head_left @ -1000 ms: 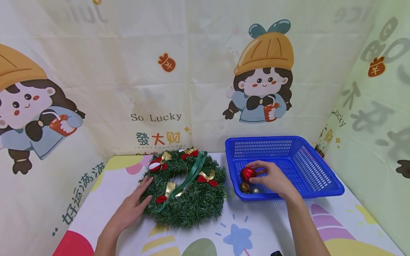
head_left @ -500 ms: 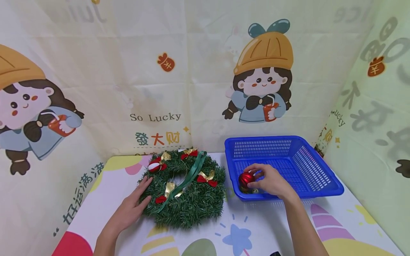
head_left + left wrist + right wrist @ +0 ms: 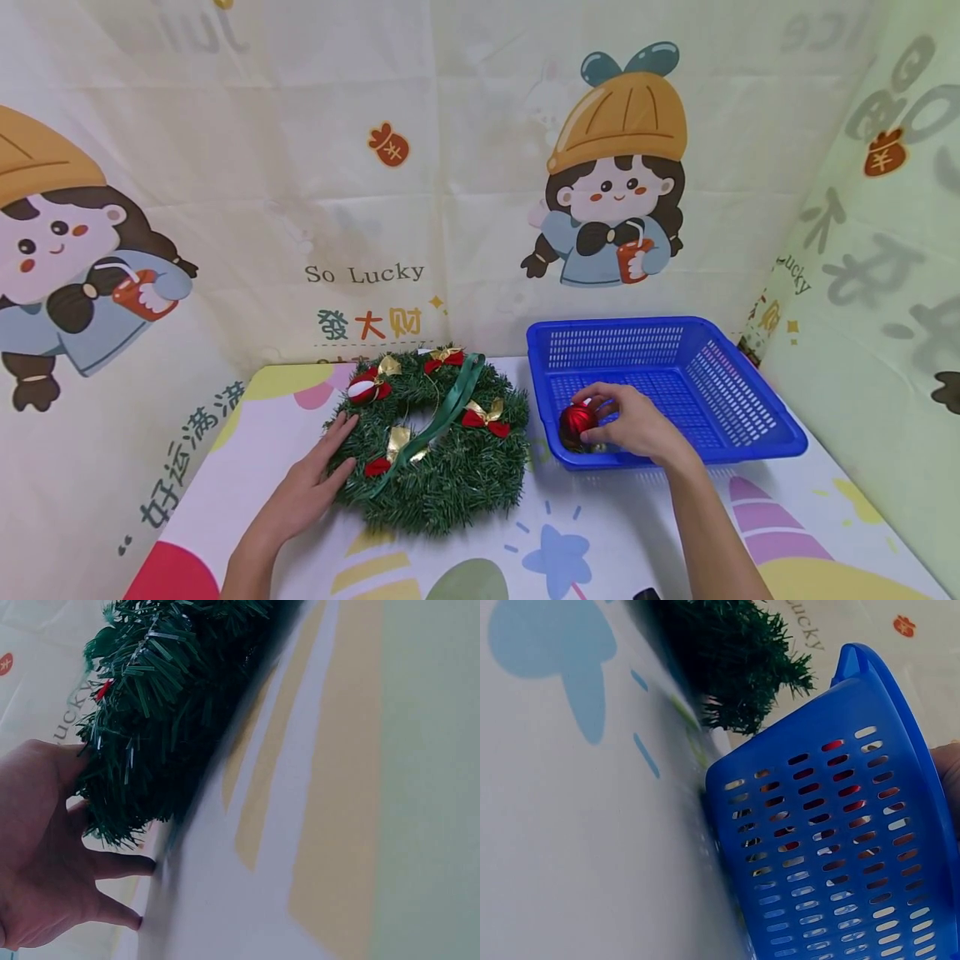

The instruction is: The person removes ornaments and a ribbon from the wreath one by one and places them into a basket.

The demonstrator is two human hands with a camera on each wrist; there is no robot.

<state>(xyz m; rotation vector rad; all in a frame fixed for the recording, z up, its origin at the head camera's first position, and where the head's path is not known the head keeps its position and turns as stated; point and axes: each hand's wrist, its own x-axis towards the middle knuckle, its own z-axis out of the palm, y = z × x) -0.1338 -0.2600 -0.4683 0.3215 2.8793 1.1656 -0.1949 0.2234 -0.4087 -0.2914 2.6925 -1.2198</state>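
A green artificial wreath (image 3: 457,492) with red and gold bows and a green ribbon lies on the table. My left hand (image 3: 311,483) rests against its left side, thumb and fingers spread; the left wrist view shows that hand (image 3: 45,855) with straight fingers at the wreath's edge. Over at the right, my right hand (image 3: 637,423) reaches into a blue plastic basket (image 3: 738,408) and pinches a shiny red Christmas ball (image 3: 577,421) between thumb and fingers, low in the near left corner. Smaller baubles beneath the ball are mostly hidden. The basket wall (image 3: 817,825) hides most of that hand in the right wrist view.
The wreath and basket stand side by side on a white patterned tablecloth (image 3: 600,517), a narrow gap between them. Printed cloth walls (image 3: 480,250) rise behind and at both sides. A small black object (image 3: 647,594) shows at the front edge.
My right hand has lowered the red Christmas ball slightly towards the basket's near left corner, covering the small baubles there. The left hand and wreath have stayed put.
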